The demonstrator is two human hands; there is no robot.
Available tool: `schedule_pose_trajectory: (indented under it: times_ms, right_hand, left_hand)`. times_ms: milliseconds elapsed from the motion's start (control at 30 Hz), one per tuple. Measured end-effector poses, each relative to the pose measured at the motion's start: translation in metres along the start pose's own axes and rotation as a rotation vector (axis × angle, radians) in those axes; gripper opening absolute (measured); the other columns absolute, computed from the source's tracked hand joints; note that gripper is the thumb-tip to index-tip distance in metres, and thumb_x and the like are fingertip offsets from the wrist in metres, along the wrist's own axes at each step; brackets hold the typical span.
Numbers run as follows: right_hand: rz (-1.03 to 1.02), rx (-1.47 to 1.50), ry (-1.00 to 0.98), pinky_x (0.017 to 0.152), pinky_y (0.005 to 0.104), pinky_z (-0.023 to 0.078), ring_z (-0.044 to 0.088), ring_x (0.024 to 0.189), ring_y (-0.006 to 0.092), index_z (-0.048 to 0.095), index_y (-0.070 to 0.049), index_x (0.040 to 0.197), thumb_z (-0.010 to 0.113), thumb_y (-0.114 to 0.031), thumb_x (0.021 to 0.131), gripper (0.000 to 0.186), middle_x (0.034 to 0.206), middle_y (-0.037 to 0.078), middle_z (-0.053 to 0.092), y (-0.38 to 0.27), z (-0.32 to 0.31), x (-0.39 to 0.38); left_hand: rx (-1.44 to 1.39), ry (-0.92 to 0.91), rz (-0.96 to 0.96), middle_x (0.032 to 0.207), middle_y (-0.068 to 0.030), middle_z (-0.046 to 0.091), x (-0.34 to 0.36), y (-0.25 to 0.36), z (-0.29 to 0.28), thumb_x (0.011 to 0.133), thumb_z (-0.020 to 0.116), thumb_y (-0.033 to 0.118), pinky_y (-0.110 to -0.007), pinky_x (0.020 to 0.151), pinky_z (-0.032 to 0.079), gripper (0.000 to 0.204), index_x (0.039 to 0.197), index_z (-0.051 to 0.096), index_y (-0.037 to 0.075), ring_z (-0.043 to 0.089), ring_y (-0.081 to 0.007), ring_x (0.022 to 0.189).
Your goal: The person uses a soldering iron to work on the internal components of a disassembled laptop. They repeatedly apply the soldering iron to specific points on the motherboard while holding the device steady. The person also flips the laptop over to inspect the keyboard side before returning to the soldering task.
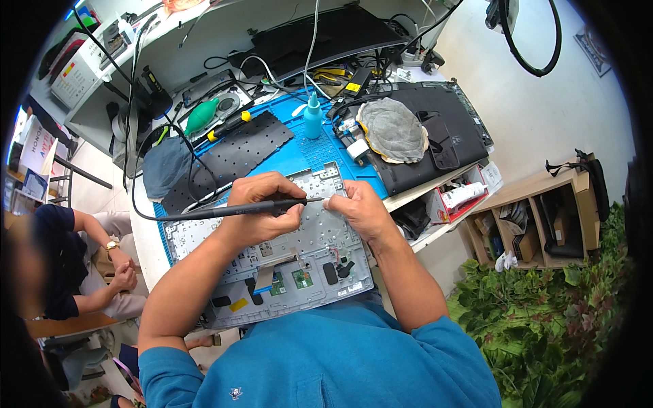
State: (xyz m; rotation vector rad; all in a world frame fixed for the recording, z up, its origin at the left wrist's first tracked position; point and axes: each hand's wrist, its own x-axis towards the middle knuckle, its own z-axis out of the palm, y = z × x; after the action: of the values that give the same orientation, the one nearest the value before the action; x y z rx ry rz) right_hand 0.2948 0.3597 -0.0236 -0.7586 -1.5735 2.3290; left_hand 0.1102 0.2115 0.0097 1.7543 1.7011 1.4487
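Observation:
My left hand (262,207) is closed on a black soldering iron pen (224,209) with a cable trailing left; its thin tip points right, toward my right thumb. My right hand (350,207) grips the top right of a grey laptop chassis (320,265), thumb and index finger near the tip. The chassis lies over the bench's front edge, against my body, showing small green circuit boards, a ribbon cable and a metal plate with many holes. Just behind it are a blue work mat (272,156) and a perforated dark sheet (258,143).
A light-blue bottle (312,120), green air blower (203,114) and dark monitor (320,41) stand or lie behind. A black laptop (456,156) carries a grey pad (391,129) at right. A seated person (109,272) is at left; wooden shelving (530,197) and greenery (530,326) are at right.

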Motion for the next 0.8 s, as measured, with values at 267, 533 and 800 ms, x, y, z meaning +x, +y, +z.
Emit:
schedule_pose_trajectory:
  times_ms: [267, 533, 800]
  right_hand:
    - [-0.013, 0.006, 0.001, 0.072, 0.0278, 0.057, 0.071, 0.080, 0.0118, 0.072, 0.004, 0.110, 0.063, -0.006, 0.091, 0.023, 0.099, 0.008, 0.076, 0.0011, 0.0000, -0.0004]
    - [-0.013, 0.000, -0.009, 0.072, 0.0276, 0.057, 0.072, 0.081, 0.0119, 0.072, 0.004, 0.112, 0.064, -0.007, 0.091, 0.025, 0.099, 0.009, 0.076, -0.0009, 0.0003, -0.0011]
    - [-0.025, -0.002, -0.008, 0.070, 0.0276, 0.057, 0.071, 0.079, 0.0120, 0.072, 0.004, 0.112, 0.064, -0.007, 0.091, 0.025, 0.098, 0.009, 0.076, 0.0037, -0.0022, 0.0021]
  left_hand:
    - [0.076, 0.009, 0.008, 0.083, -0.0062, 0.074, -0.0023, 0.0021, 0.0025, 0.075, 0.082, 0.006, -0.026, 0.062, 0.053, 0.017, 0.087, 0.071, 0.004, 0.068, -0.0125, 0.067]
    - [0.052, 0.018, -0.027, 0.079, -0.0078, 0.073, -0.0037, 0.0023, 0.0036, 0.076, 0.082, 0.008, -0.028, 0.061, 0.055, 0.015, 0.085, 0.072, 0.003, 0.069, -0.0160, 0.066]
    - [0.034, 0.022, -0.021, 0.079, -0.0080, 0.074, -0.0027, 0.0016, 0.0043, 0.076, 0.081, 0.008, -0.028, 0.060, 0.054, 0.013, 0.085, 0.073, 0.002, 0.069, -0.0151, 0.066]
